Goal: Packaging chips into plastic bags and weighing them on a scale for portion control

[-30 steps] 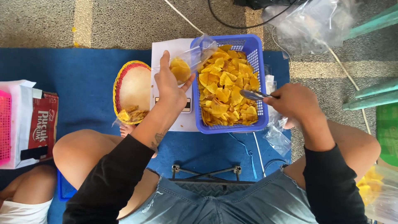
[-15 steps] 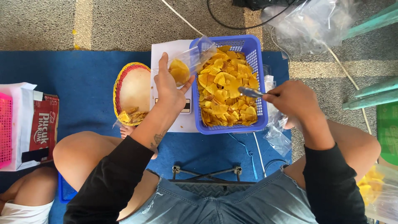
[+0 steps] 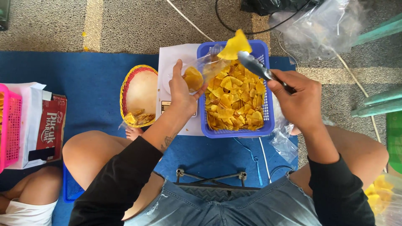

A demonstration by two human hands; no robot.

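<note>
My left hand (image 3: 181, 90) holds a clear plastic bag (image 3: 205, 67) with a few yellow chips in it, over a white scale (image 3: 173, 83). The bag's mouth points right, toward a blue plastic basket (image 3: 268, 119) full of yellow chips (image 3: 234, 98). My right hand (image 3: 298, 98) grips metal tongs (image 3: 258, 68), raised above the basket. The tongs pinch a chip (image 3: 235, 45) just above the bag's mouth.
A round yellow-and-red woven basket (image 3: 125, 88) with some chips lies left of the scale on a blue mat (image 3: 83, 83). A pink basket (image 3: 10, 125) and a red carton (image 3: 50, 129) stand far left. Plastic bags (image 3: 322, 25) and cables (image 3: 188, 21) lie behind; another person's knee (image 3: 29, 184) at lower left.
My right hand has lifted the tongs out of the chip pile, up and left, with a chip in them, toward the bag's mouth. My left hand has kept the bag in place.
</note>
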